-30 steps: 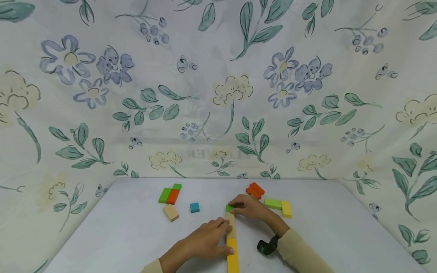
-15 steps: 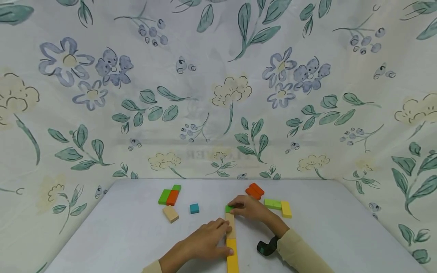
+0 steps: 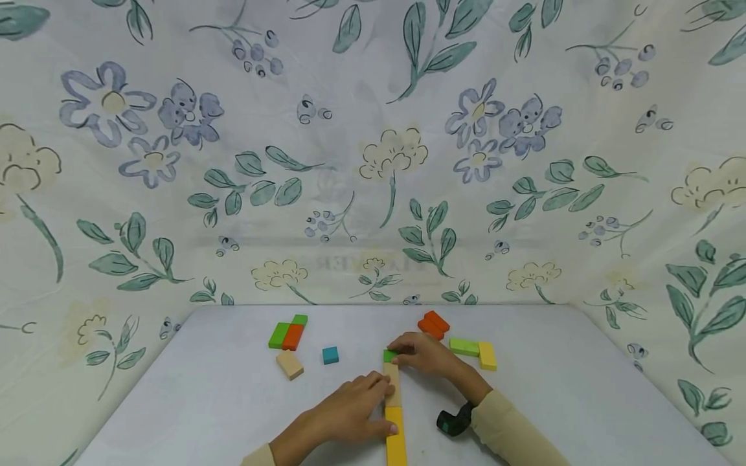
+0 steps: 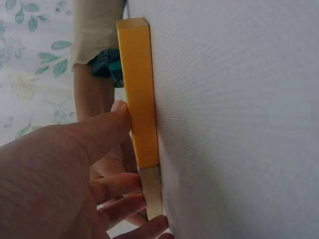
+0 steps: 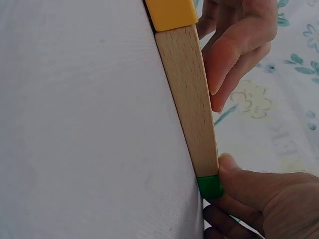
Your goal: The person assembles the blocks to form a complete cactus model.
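A row of blocks runs away from me on the white table [image 3: 233,401]: a yellow block [image 4: 139,94] nearest, a plain wooden block [image 5: 187,94] beyond it, and a small green block [image 5: 211,186] at the far end. My left hand [image 3: 351,409] rests along the row's left side, thumb on the yellow block and relaxed fingers touching the wooden one. At the far end, my right hand [image 3: 428,353] pinches the green block, its thumb by the joint with the wooden block. Part of the green block is hidden by these fingers.
Left of the row lie a blue block [image 3: 330,355], a loose wooden block [image 3: 289,365], and a red block [image 3: 293,336] with green ones. Orange blocks [image 3: 434,325], a light green block [image 3: 463,347] and a yellow block [image 3: 487,356] lie right. A black device [image 3: 454,421] sits at the right wrist.
Both hands and the row keep their places; the whole head view has shifted very slightly.
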The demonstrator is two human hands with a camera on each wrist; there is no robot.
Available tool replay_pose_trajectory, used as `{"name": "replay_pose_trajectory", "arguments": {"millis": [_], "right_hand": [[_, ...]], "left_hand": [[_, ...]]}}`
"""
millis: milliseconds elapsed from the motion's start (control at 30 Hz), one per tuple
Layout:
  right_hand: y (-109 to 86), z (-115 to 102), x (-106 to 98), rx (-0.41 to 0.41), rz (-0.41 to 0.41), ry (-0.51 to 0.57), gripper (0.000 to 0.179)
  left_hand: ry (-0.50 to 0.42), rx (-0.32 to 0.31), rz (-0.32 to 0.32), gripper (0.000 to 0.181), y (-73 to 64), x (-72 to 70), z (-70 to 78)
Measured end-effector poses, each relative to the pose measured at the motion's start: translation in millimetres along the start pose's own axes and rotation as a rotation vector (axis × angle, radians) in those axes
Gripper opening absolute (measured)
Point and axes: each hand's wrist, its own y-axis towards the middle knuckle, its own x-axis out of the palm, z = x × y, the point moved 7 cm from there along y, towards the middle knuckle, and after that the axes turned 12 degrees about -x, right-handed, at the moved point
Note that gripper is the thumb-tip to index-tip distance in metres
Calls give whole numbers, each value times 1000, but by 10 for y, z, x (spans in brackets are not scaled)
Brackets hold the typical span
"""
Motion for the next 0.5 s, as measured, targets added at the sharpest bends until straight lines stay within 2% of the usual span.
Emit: {"name": "replay_pose_trajectory", "arguments": {"millis": [500], "right_hand": [[0,6,9,13,-2,-15,27]], "left_hand": [[-6,-20,-6,66,-15,-16,14]]}}
